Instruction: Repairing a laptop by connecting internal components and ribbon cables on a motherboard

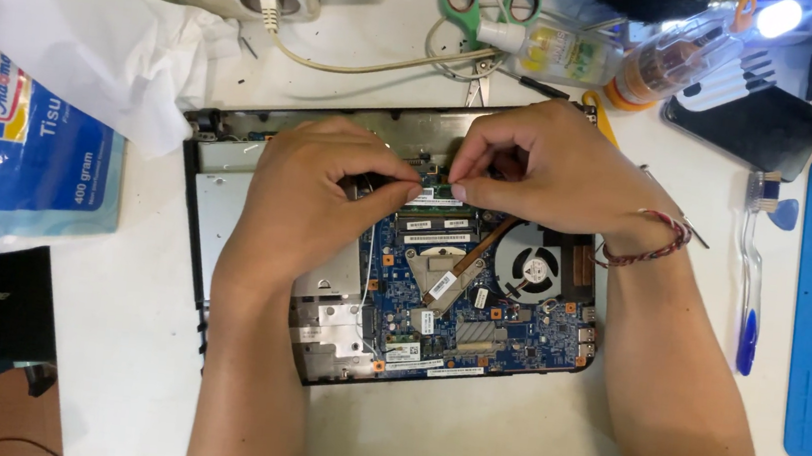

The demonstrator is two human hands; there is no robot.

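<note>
Now both hands point(314, 193) point(543, 167) pinch-grip green memory module point(434, 196) on blue motherboard point(477, 316).

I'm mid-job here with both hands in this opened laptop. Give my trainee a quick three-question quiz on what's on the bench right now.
1. True or false: both hands meet over the top edge of the blue motherboard.
2. Which item lies at the back of the table, behind the laptop? A) green-handled scissors B) a hammer C) a tape roll
3. Which wrist wears the braided bracelet?

Key
1. True: the left hand and right hand pinch at the memory module.
2. A, the scissors.
3. The right one.
</note>
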